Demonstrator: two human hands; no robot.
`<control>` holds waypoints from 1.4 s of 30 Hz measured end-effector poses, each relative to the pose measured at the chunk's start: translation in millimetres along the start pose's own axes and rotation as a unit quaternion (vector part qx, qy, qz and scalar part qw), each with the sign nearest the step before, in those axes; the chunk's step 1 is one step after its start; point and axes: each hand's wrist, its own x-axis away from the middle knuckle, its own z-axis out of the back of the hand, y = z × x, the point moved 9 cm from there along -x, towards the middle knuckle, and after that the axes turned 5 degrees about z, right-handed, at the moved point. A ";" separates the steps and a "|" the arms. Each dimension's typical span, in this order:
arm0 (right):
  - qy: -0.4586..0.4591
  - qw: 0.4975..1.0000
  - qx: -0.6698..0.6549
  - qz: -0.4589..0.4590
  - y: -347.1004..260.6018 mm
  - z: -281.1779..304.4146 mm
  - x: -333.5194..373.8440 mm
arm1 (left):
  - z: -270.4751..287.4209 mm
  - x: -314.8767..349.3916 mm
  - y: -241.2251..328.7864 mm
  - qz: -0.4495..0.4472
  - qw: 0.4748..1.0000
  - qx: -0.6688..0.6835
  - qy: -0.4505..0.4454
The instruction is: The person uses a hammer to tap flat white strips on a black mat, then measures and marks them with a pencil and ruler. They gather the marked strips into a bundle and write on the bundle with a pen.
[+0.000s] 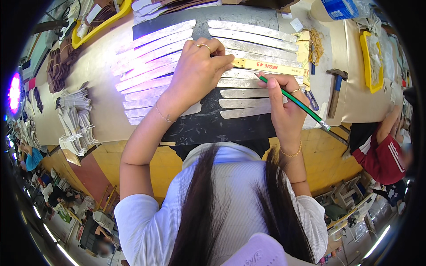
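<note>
My left hand (194, 66) is closed, thumb and finger pinching the left end of a narrow yellow template strip (271, 67) with red handwriting. Under and around it, thin silvery-grey strips lie in two fanned columns: left strips (153, 60) and right strips (252, 36). Both columns rest on a black mat (217, 128). A green-and-black pencil (306, 109) sits in the fingers of my right hand (287, 113). Its tip is at the lower edge of the yellow template, over the right column; whether it touches a strip I cannot tell.
Right of the mat are rubber bands (315, 48), a hammer (336, 93), a yellow tray (368, 66) and a blue-labelled bottle (339, 9). On the left lie bundled white strips (76, 117), brown bundles (57, 71) and another yellow tray (123, 12). Someone in red (382, 159) is at right.
</note>
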 end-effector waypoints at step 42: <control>-0.077 0.987 0.139 0.013 -0.5 -30.9 -18.6 | -3.0 -6.4 10.4 -0.026 0.998 -0.060 -0.025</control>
